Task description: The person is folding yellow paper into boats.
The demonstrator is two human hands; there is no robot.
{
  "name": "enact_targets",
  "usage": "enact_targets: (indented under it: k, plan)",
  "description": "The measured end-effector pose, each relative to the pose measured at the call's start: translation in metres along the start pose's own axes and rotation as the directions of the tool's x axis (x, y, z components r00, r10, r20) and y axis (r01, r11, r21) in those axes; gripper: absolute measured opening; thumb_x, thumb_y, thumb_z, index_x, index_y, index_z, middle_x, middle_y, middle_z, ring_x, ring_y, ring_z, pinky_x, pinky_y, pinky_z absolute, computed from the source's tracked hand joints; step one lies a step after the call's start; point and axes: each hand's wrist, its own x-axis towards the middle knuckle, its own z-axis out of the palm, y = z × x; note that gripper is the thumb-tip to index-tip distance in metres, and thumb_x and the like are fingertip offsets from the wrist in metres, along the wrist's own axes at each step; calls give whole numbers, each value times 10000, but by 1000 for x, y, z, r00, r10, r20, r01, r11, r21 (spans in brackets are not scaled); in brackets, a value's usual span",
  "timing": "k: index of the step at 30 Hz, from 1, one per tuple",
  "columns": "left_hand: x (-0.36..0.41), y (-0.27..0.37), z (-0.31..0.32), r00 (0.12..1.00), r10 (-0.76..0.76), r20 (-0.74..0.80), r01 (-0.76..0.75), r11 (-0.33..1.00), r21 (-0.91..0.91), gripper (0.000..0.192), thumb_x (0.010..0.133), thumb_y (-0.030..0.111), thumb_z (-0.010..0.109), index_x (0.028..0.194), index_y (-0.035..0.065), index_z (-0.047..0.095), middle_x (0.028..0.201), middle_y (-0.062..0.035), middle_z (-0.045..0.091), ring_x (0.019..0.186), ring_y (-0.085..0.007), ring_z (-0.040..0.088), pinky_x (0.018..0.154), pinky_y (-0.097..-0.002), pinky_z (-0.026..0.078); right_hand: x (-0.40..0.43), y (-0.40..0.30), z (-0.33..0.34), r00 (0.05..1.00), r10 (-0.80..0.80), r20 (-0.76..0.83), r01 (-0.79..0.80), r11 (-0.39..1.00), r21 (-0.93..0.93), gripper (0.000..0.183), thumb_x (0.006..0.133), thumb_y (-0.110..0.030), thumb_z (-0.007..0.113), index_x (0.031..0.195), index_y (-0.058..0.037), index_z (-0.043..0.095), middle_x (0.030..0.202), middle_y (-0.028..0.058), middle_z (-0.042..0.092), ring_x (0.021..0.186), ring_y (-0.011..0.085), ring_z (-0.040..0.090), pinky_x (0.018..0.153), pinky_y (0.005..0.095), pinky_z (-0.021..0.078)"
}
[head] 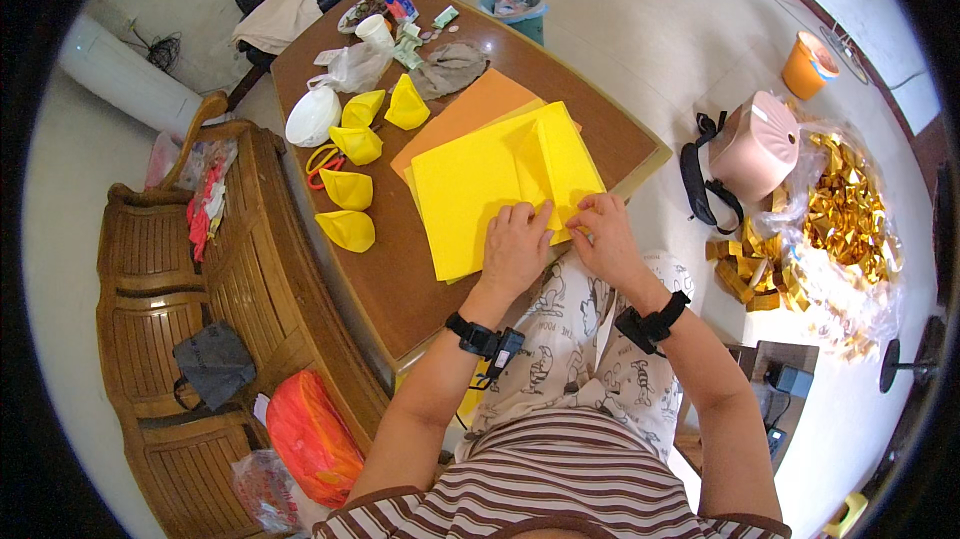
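A stack of yellow paper sheets [469, 186] lies on the wooden table [375, 291] in front of me, over orange sheets [442, 134]. On top, a partly folded yellow sheet [556, 164] has a raised long fold. My left hand [516, 246] rests on the stack, thumb and forefinger at the near end of that fold. Just right of it, my right hand [606, 235] pinches the sheet's near edge between thumb and fingertips. Several folded yellow paper ingots [346, 190] stand to the left of the stack.
Scissors [322, 164] with red and yellow handles, a white bowl [313, 117], a paper cup [374, 30] and a grey cloth [450, 70] lie farther left and back. A wooden bench [255, 261] flanks the table; a bag of gold foil pieces [844, 194] sits right.
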Motion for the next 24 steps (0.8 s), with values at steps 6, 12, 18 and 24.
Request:
enact_targets:
  k: [6,12,18,24]
  plan:
    - [-5,-2,1,1000,-4,-4,4,998,-62,374,820,136,644,1192,96,640,992,-105,563,971,-297,526,833,-421,434,-3,-7,-4,998,34,43,-33,999,-19,120,768,-125,686,873,-78,720,1026,101,586,1041,322,510,902,438,406]
    - [-10,-2,5,997,37,-63,-38,999,-22,333,810,120,635,1141,127,675,1060,-80,597,996,-290,539,859,-410,427,-6,-9,-4,999,33,27,-32,999,-5,121,769,-125,691,878,-80,720,1013,94,594,1035,314,515,914,442,392]
    - [-9,-1,9,987,102,-121,-105,994,-16,303,810,87,598,1099,100,688,1160,-62,642,1075,-256,570,895,-394,422,-8,-6,-3,1000,-8,23,9,1000,-18,146,761,-114,688,900,-74,712,1020,97,596,1047,312,517,932,445,378]
    - [-10,-2,15,982,111,-151,-112,994,4,283,816,78,589,1081,86,690,1171,-63,662,1123,-240,579,930,-382,409,1,4,2,1000,-9,-11,8,997,-80,328,780,-61,620,1106,-60,655,1138,114,580,1119,324,491,939,495,362]
